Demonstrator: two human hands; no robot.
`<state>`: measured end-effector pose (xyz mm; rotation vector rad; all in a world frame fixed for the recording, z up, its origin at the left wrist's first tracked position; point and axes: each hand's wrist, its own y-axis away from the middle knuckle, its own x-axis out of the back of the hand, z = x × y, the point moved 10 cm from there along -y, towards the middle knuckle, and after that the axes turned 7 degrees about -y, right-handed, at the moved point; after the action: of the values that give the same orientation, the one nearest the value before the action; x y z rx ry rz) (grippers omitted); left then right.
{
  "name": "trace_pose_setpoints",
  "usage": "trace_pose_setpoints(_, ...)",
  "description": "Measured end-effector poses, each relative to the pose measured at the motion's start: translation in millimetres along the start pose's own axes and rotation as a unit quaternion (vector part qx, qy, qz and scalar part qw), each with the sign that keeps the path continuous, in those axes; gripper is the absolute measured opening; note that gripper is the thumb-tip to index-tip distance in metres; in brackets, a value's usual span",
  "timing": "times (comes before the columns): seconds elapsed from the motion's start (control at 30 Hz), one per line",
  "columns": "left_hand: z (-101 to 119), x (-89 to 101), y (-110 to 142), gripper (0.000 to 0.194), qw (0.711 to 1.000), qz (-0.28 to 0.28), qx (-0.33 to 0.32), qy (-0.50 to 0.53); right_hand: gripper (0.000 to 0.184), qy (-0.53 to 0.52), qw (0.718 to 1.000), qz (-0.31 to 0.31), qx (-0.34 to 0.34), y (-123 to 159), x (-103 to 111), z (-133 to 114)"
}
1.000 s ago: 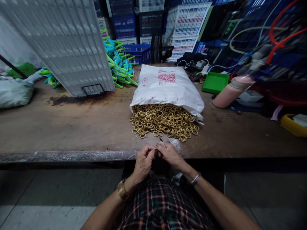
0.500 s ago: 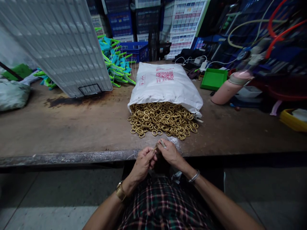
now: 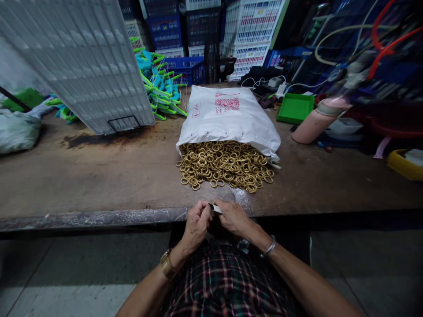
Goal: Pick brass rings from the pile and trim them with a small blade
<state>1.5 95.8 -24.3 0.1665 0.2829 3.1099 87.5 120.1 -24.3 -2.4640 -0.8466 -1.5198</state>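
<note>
My left hand (image 3: 195, 223) and my right hand (image 3: 234, 216) meet at the near edge of the wooden table (image 3: 99, 176), both closed in a pinch. My right hand grips a small metal blade-like tool (image 3: 216, 208). My left hand pinches something small against it that I cannot make out; earlier frames showed a glint of brass there. Just beyond the hands lies a heap of brass rings (image 3: 224, 169) spilling from a white sack (image 3: 229, 116) with red print.
A large white plastic crate (image 3: 82, 61) leans on the left of the table. Green and teal plastic parts (image 3: 158, 88) pile up behind it. A green tray (image 3: 295, 108) and a pink cylinder (image 3: 313, 123) lie at the right, stacked crates (image 3: 251, 31) behind.
My hands have dropped slightly toward the table edge and the tool in my right hand has tilted from pointing up to lying nearly flat. The ring heap and sack have not moved.
</note>
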Motion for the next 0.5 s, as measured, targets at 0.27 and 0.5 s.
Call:
trace_pose_setpoints(0.27,2.5,-23.2,12.8,0.027,0.985,-0.086,0.055,0.137,0.022,0.071,0.984,0.103,-0.127,-19.4,28.8,38.2)
trace_pose_setpoints(0.5,-24.7,-24.8,6.9,0.025,0.939,-0.081,0.135,0.305,0.022,0.083,0.966,0.166,-0.178,-30.0,42.8,49.1)
